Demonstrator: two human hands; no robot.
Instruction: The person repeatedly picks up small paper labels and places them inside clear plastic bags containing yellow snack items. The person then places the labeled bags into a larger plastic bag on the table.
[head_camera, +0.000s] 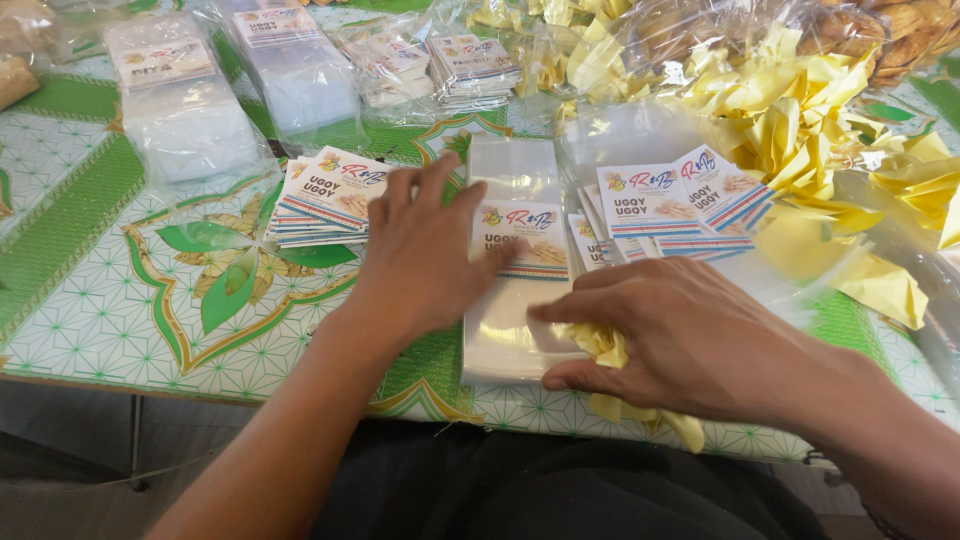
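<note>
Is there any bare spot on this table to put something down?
Yes: the patterned tablecloth at the near left is bare, bordered by the left label stack and the left hand. The far edge and right side are crowded with clear bags and yellow wrappers.

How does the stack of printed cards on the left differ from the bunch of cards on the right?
The left stack of cards is squared up fairly neatly, while the right bunch of cards is fanned and loose. The left stack lies on the bare green-patterned tablecloth; the right bunch lies beside yellow paper scraps and clear plastic. The left hand is nearer the left stack. Both show the same white design with coloured stripes.
</note>
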